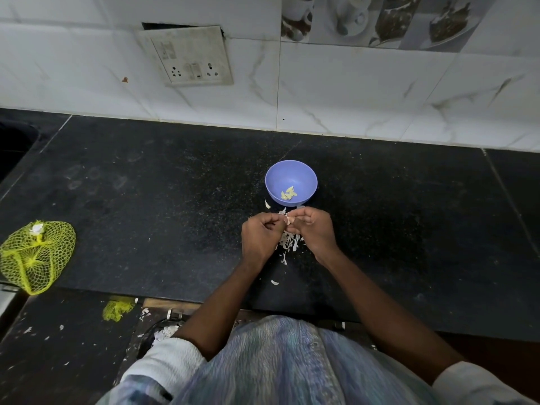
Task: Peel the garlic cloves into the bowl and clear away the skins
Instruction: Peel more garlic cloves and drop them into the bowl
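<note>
Both hands, left hand (261,233) and right hand (314,226), pinching one garlic clove (290,220) just at 6 o'clock of bowl (274,182); few peeled cloves (288,193) inside; skins (289,242) strewn on table (146,200), uncleared; probably early.

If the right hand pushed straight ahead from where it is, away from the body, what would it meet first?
Most likely the blue bowl, just beyond the right hand, which holds a garlic clove with the left hand. The hand's height above the counter is unclear.
</note>
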